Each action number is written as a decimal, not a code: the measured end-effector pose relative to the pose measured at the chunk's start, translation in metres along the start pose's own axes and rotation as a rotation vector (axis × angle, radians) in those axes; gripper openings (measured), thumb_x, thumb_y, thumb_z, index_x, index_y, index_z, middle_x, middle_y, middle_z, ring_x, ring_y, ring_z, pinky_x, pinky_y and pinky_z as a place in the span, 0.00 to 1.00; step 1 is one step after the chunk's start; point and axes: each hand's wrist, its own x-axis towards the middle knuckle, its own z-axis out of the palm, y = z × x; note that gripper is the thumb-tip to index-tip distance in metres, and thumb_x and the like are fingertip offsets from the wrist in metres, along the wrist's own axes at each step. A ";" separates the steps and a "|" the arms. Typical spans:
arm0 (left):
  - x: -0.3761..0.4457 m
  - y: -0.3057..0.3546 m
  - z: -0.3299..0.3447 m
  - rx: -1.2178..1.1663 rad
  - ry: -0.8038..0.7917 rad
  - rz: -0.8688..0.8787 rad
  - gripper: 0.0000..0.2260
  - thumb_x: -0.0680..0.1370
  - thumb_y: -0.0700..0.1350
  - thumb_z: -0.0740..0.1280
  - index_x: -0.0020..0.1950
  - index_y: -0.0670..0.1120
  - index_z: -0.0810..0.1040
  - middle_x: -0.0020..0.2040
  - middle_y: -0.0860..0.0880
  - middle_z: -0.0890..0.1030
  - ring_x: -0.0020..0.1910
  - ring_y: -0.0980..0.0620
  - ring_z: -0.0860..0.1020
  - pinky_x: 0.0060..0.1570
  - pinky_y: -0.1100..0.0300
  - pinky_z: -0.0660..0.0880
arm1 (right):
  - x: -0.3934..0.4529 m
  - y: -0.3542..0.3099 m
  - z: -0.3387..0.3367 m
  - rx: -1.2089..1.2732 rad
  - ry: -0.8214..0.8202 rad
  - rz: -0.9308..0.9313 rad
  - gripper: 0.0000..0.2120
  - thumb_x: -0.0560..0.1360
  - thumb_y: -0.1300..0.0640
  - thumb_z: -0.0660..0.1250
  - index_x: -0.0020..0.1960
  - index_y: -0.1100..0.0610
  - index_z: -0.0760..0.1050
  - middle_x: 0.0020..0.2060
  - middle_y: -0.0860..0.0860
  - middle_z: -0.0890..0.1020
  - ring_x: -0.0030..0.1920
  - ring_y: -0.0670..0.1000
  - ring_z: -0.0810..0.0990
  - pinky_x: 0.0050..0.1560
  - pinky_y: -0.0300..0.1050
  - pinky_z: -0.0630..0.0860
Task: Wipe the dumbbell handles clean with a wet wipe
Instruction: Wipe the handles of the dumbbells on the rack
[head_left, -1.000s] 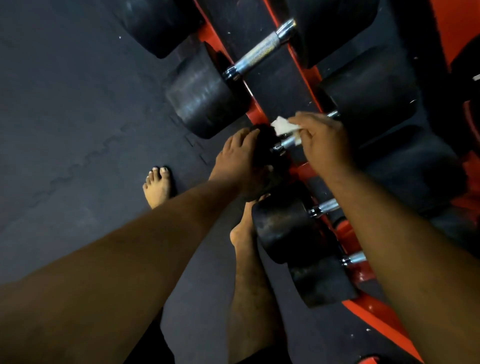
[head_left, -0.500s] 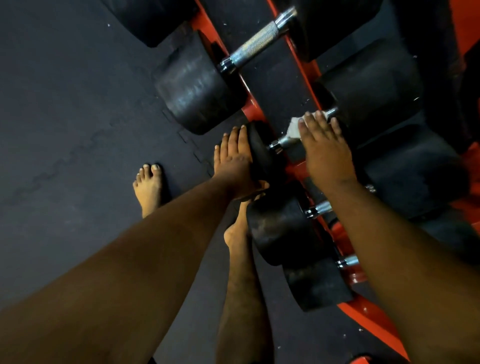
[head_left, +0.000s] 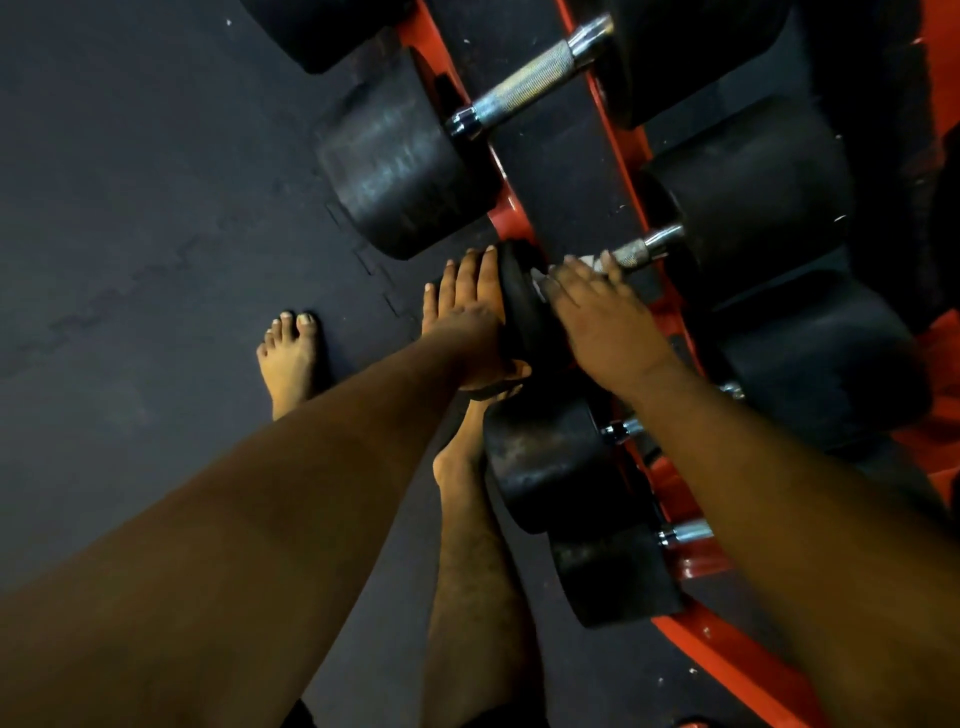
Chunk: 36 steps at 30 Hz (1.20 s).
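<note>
Grip: right hand (head_left: 597, 312) wraps wipe (head_left: 589, 261) round handle (head_left: 631, 254).

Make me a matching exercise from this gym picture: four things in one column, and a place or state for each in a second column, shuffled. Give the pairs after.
Things
1. left hand
2. right hand
3. wet wipe
4. top dumbbell handle

Places or states
A. bare and untouched, knurled metal in full view
B. fingers straight along the outer face of a black dumbbell head
C. a white scrap showing at the fingertips on a handle
D. laid over the handle of the second dumbbell, covering most of it

Pairs: 1-B, 2-D, 3-C, 4-A
</note>
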 end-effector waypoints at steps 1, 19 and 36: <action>0.000 0.000 0.000 -0.001 0.007 0.002 0.64 0.67 0.56 0.81 0.82 0.47 0.34 0.83 0.45 0.39 0.82 0.43 0.37 0.79 0.42 0.39 | 0.008 0.003 -0.006 0.002 -0.037 -0.002 0.26 0.77 0.61 0.60 0.76 0.58 0.66 0.67 0.57 0.75 0.72 0.60 0.69 0.78 0.62 0.51; -0.001 0.004 -0.003 -0.025 -0.010 -0.004 0.63 0.67 0.55 0.81 0.82 0.48 0.34 0.83 0.46 0.38 0.82 0.43 0.37 0.79 0.43 0.38 | 0.024 0.025 -0.016 -0.146 -0.180 -0.095 0.26 0.79 0.59 0.53 0.77 0.59 0.63 0.66 0.58 0.74 0.68 0.59 0.71 0.77 0.67 0.47; 0.000 -0.001 0.000 -0.037 -0.007 0.010 0.64 0.67 0.57 0.81 0.82 0.49 0.33 0.83 0.46 0.38 0.81 0.43 0.36 0.79 0.41 0.38 | -0.014 0.018 -0.003 -0.017 0.002 0.001 0.28 0.79 0.49 0.57 0.77 0.56 0.64 0.74 0.55 0.69 0.76 0.57 0.64 0.78 0.66 0.45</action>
